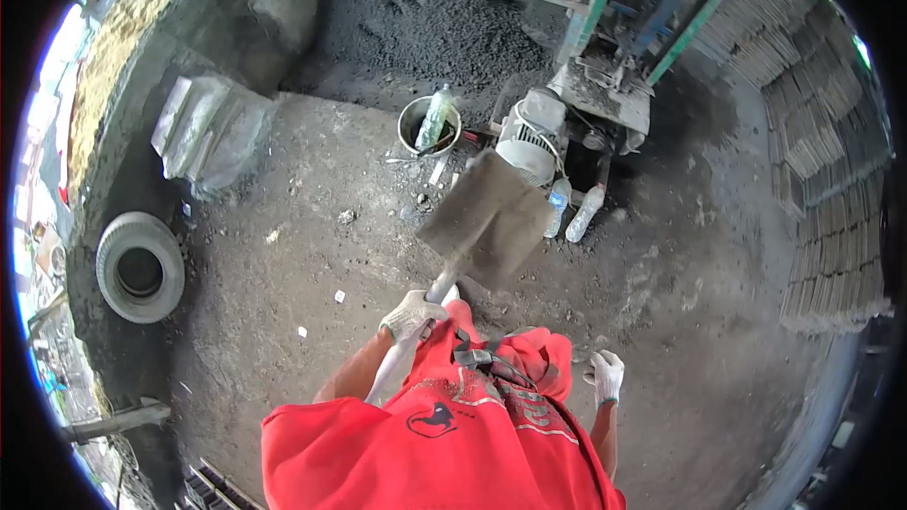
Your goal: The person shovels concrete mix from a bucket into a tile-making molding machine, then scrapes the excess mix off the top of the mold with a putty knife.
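Note:
My left hand (pixel 413 314), in a knitted white glove, is closed around the shaft of a shovel (pixel 491 217) just below its blade. The broad, grey-brown blade tilts up ahead of me, and the pale shaft runs back along my left side, partly hidden by my forearm and red shirt. My right hand (pixel 607 376), also in a white glove, hangs at my right side away from the shovel. Its fingers are loosely bent, with the thumb apart, and nothing shows in them.
Beyond the blade stand a motor (pixel 529 146) on a green-framed machine, two plastic bottles (pixel 585 214), and a bucket (pixel 406 123) with a green bottle in it. Dark gravel (pixel 425 19) lies at the back. A tire (pixel 140 266) leans left; stacked tiles (pixel 831 246) line the right.

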